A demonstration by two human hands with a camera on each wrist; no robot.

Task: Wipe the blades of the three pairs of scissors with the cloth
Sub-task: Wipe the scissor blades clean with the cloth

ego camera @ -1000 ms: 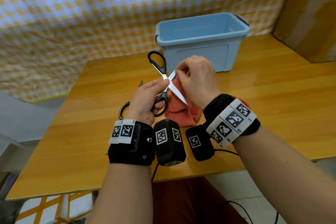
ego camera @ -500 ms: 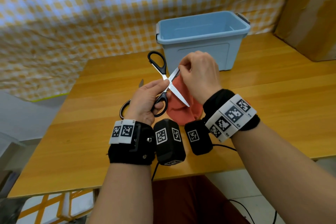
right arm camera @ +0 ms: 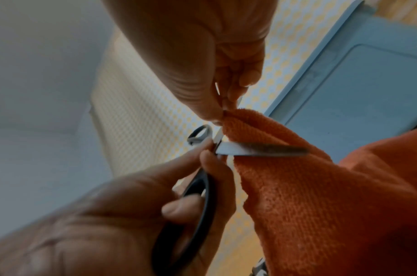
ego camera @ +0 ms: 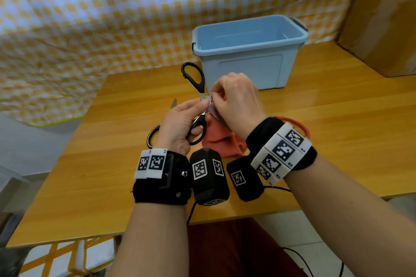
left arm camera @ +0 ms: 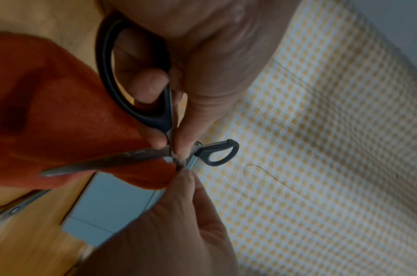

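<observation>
My left hand (ego camera: 199,109) grips the lower loop of the black-handled scissors (ego camera: 194,78), which are spread wide open above the table. My right hand (ego camera: 215,99) pinches the orange cloth (ego camera: 221,140) round one blade close to the pivot; the rest of the cloth hangs down. In the left wrist view the other blade (left arm camera: 103,164) lies bare across the cloth (left arm camera: 61,112). The right wrist view shows that blade (right arm camera: 261,149) against the cloth (right arm camera: 320,196). A second pair of scissors (ego camera: 153,134) lies on the table under my left hand. A red-handled pair (ego camera: 300,126) peeks out behind my right wrist.
A light blue plastic bin (ego camera: 247,67) stands open just behind my hands on the wooden table (ego camera: 337,130). A cardboard box (ego camera: 382,18) sits at the back right. A yellow checked sheet (ego camera: 112,18) hangs behind the table.
My right hand has slid the cloth along the blade toward the pivot and now covers more of the other blade. The left hand holds the scissors in the same place.
</observation>
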